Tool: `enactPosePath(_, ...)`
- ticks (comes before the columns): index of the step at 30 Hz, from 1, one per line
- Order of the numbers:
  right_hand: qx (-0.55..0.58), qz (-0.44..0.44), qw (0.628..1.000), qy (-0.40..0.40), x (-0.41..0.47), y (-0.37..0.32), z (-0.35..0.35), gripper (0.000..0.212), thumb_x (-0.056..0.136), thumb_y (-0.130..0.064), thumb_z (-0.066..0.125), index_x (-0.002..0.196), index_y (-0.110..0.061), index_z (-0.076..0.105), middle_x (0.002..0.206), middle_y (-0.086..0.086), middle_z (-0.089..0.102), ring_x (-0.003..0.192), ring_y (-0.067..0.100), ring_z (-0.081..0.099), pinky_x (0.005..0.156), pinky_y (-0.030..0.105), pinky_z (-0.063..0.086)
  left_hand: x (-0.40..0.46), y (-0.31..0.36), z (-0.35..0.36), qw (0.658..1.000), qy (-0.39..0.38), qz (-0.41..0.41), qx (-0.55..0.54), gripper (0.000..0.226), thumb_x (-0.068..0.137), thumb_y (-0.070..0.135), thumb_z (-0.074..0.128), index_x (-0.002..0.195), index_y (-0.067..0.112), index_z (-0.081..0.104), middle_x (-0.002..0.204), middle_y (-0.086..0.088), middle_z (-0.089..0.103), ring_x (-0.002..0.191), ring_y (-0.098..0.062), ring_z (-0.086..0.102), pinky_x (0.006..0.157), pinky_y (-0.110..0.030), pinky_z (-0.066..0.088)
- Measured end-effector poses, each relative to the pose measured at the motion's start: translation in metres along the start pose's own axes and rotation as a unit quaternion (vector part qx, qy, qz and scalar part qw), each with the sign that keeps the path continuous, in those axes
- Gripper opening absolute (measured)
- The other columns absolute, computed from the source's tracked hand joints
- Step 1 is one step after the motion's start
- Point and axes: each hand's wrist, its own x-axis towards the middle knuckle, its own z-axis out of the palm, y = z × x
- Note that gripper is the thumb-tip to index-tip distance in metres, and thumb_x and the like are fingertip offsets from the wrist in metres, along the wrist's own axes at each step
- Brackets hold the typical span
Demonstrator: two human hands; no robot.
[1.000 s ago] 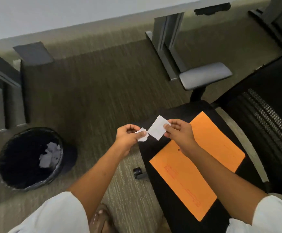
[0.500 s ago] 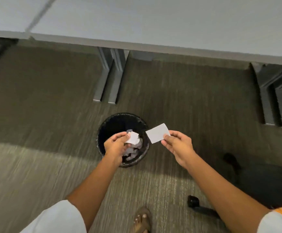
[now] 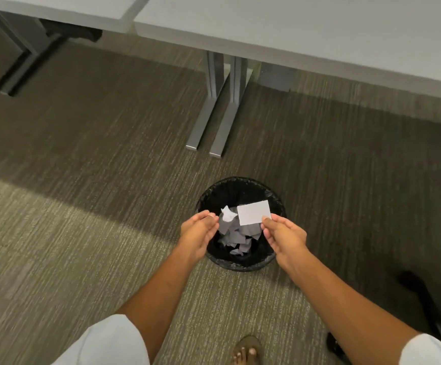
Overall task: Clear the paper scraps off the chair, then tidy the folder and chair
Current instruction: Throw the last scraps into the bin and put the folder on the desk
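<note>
As scraps go into the bin, a person stands over it, both hands above its mouth.

Carpet [image 3: 82,233]: grey-green office floor on which the bin stands, near the desk legs [image 3: 214,111] beyond it.
Wastebasket [image 3: 273,262]: black, lined, round; loose white scraps [image 3: 236,234] already lie inside.
Left hand [image 3: 199,233]: over the bin's left rim, fingers spread loose and holding nothing; a crumpled scrap [image 3: 227,214] shows just beside the fingertips, apparently released over the opening.
Right hand [image 3: 283,237]: over the bin's right rim, thumb and forefinger pinching the lower right corner of a flat white slip.
Flat slip [image 3: 254,212]: level, above the bin's middle, not yet let go.
Doing it well: judged from this, flat paper tends to glide, so lowering the slip toward the mouth before parting the fingers should keep it inside the rim.
Chair and folder: out of view, except a dark chair base [image 3: 422,299] right of the bin.
</note>
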Motion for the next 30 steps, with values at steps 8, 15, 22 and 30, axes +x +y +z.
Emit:
enactPosePath(8,0.065,0.031,0.997,0.019,0.016,0.01,0.008,0.044,0.085,-0.003,0.077,0.124,-0.001,0.058,0.104,0.014,0.07,0.091,0.021,0.073,0.079,0.029,0.061,0.007,-0.007,-0.019,0.997,-0.028,-0.078,0.001,0.068,0.1,0.044,0.046,0.15,0.002,0.027,0.155,-0.02,0.031,0.142,-0.031,0.034,0.117,-0.05,0.029)
enactPosePath(15,-0.007,0.097,0.995,0.032,0.024,0.013,-0.029,0.063,0.087,-0.025,0.078,0.139,-0.011,0.045,0.127,0.012,0.058,0.107,0.026,0.068,0.08,0.039,0.06,0.01,-0.023,-0.026,0.993,-0.015,-0.091,0.073,0.08,0.092,0.058,0.05,0.149,0.005,0.032,0.154,-0.017,0.034,0.14,-0.032,0.036,0.115,-0.055,0.029)
enactPosePath(22,0.017,0.11,0.992,0.054,0.02,0.01,-0.101,0.046,0.089,-0.028,0.075,0.128,-0.013,0.054,0.113,0.005,0.058,0.106,0.023,0.066,0.077,0.036,0.058,-0.006,-0.066,0.007,0.977,-0.027,-0.111,0.179,0.081,0.091,0.06,0.049,0.15,0.007,0.032,0.153,-0.016,0.036,0.138,-0.033,0.038,0.112,-0.056,0.032)
enactPosePath(30,0.081,0.057,0.992,0.079,0.004,-0.01,-0.221,0.024,0.09,-0.031,0.072,0.109,-0.017,0.066,0.114,0.003,0.067,0.106,0.02,0.067,0.076,0.033,0.055,-0.049,-0.124,0.096,0.933,-0.119,-0.103,0.323,0.074,0.089,0.058,0.056,0.147,0.015,0.039,0.146,-0.008,0.044,0.129,-0.027,0.048,0.103,-0.052,0.043)
